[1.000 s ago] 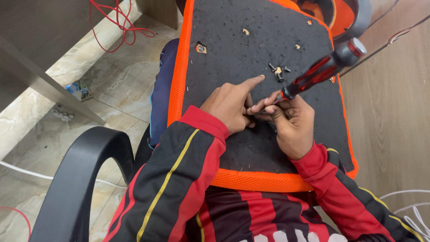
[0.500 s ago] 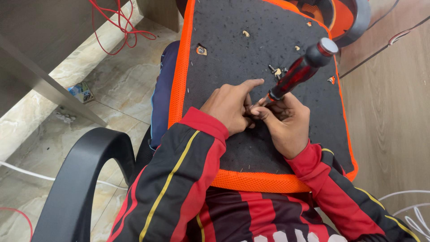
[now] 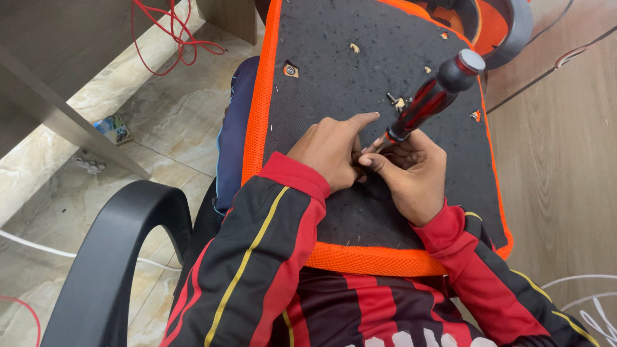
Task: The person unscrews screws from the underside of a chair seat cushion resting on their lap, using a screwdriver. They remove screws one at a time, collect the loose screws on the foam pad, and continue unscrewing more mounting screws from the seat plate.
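Head cam looking straight down: upturned chair seat (image 3: 334, 77), black underside w/ orange mesh edging, lying across the person's lap. Right hand (image 3: 411, 177) is curled tight round the lower end of a screwdriver (image 3: 432, 99), red-and-black handle slanting up and to the right, grey cap at the top. Its tip goes down between the 2 hands, exact contact point hidden by fingers. Left hand (image 3: 331, 151) sits just beside the right, touching it, knuckles folded, index finger stretched out flat on the black fabric and pointing toward the shaft. It grips nothing that shows, just presses on the seat.

Just beyond the handle, a small metal fitting (image 3: 397, 101) pokes out of the seat bottom. More torn spots w/ hardware showing: 1 near the left orange edge (image 3: 290, 69), 1 further up (image 3: 354, 47), 1 near the right edge (image 3: 475, 115).

Sleeves are red and black w/ a yellow stripe. Black armrest (image 3: 122, 257) curves in lower left. Marble-look floor (image 3: 173, 122) under it all, red cable (image 3: 168, 33) looped at the top, white cables (image 3: 588, 302) at bottom right, wooden panel (image 3: 565, 167) on the right.
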